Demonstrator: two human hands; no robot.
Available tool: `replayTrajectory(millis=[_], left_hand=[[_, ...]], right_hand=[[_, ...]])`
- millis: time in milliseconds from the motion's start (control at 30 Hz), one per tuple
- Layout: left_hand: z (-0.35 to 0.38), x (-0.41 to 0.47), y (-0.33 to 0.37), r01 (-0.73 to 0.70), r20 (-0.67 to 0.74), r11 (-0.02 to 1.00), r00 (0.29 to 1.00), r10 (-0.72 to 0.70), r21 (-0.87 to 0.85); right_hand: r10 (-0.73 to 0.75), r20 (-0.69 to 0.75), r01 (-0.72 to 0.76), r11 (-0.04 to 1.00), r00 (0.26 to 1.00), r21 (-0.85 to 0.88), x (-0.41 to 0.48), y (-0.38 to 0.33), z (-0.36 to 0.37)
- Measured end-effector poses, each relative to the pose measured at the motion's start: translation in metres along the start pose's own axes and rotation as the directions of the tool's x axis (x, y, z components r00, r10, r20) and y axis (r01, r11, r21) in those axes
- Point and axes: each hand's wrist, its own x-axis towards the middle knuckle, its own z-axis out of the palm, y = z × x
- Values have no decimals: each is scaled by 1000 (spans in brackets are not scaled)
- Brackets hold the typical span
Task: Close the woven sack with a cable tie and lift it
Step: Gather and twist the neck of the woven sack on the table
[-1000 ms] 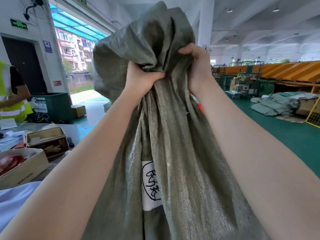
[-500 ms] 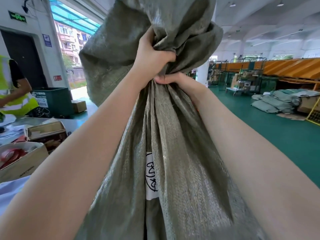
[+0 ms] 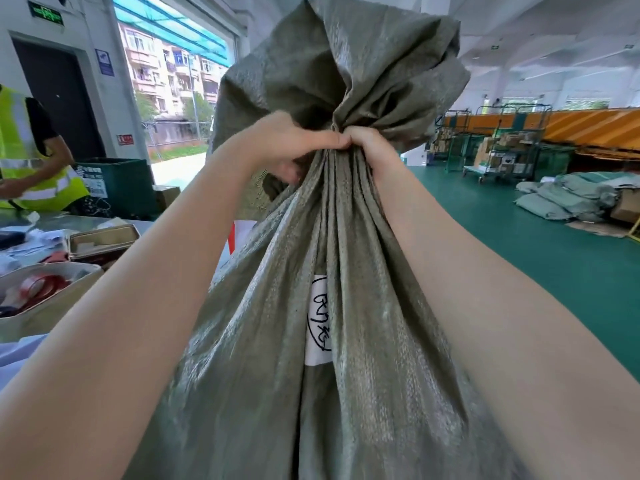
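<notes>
A large grey-green woven sack (image 3: 277, 341) fills the middle of the head view, its mouth gathered into a tight neck with loose fabric fanning out above. A white label with black handwriting (image 3: 318, 320) shows on its front. My left hand (image 3: 287, 147) grips the neck from the left. My right hand (image 3: 370, 150) grips it from the right, and the two hands touch at the neck. No cable tie is visible.
A table on the left holds a cardboard box with red tape rolls (image 3: 45, 299) and a smaller box (image 3: 104, 240). A person in a yellow vest (image 3: 27, 154) stands behind it. Filled sacks (image 3: 568, 195) and trolleys (image 3: 505, 147) sit on the green floor at right.
Both hands shifted down the fabric and closed together on the neck, cinching it tighter. More loose fabric now stands above the grip.
</notes>
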Motion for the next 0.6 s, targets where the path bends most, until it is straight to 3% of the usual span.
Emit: replayTrajectory(millis=[67, 100, 167, 233, 333, 500, 600], left_hand=[[5, -3, -5, 199, 210, 973, 953, -221, 120], [8, -6, -6, 232, 241, 950, 929, -279, 207], [9, -6, -9, 242, 160, 917, 939, -303, 316], [8, -3, -11, 168, 169, 938, 959, -226, 302], [6, 0, -11, 104, 262, 993, 958, -114, 55], [17, 11, -18, 37, 303, 968, 952, 42, -250], [25, 19, -22, -4, 173, 902, 981, 87, -432]], right_hand=[[8, 41, -7, 1000, 999, -21, -2, -2, -5], [12, 41, -10, 999, 999, -37, -1, -3, -7], [41, 48, -40, 999, 998, -9, -2, -6, -5], [55, 36, -59, 992, 998, 114, 0, -9, 0], [-46, 133, 10, 966, 990, 259, 4, -8, -9], [-126, 183, 101, 985, 975, 137, 1, -21, -20], [-133, 293, 79, 979, 947, 188, -2, -21, -32]])
